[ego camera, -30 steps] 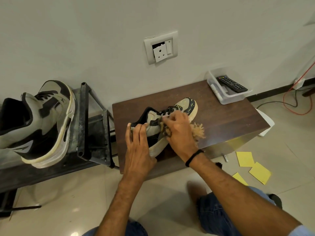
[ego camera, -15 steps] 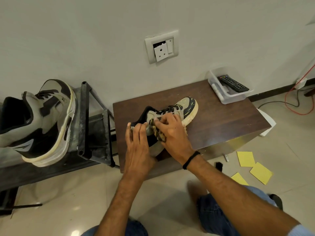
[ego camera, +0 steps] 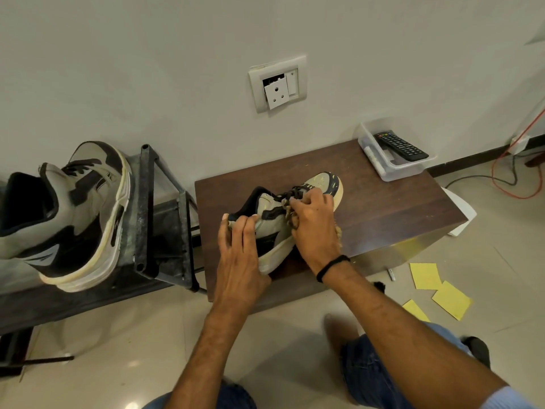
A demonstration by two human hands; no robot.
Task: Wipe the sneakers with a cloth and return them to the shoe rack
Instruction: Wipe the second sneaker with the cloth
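A beige and black sneaker lies on the low brown table, toe pointing to the far right. My left hand grips its heel. My right hand presses a tan cloth against the shoe's side near the laces; only a frayed edge of the cloth shows past my palm. The matching second sneaker sits on the dark metal shoe rack at the left, heel toward me.
A clear plastic tray with a black remote stands at the table's far right corner. Yellow paper sheets lie on the tiled floor to the right. Red and black cables run along the right wall. My knees are below.
My right hand has slid with the cloth from the shoe's outer side toward the laces and middle, hiding most of the cloth. My left hand stays on the heel.
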